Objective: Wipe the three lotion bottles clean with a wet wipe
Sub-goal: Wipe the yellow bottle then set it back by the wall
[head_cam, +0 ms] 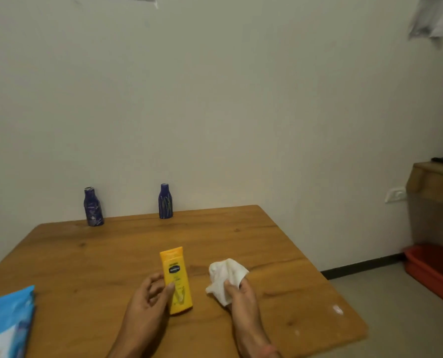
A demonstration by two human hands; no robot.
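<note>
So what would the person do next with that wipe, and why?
Probably bring the wipe, bunched in the right hand, across onto the yellow bottle. The left hand already grips that bottle, and the wipe hangs beside it, not touching.

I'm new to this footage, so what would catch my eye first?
The yellow lotion bottle, held at the table's near middle by the left hand. Beside it, the right hand grips a crumpled white wet wipe. Two dark blue bottles stand at the far edge.
</note>
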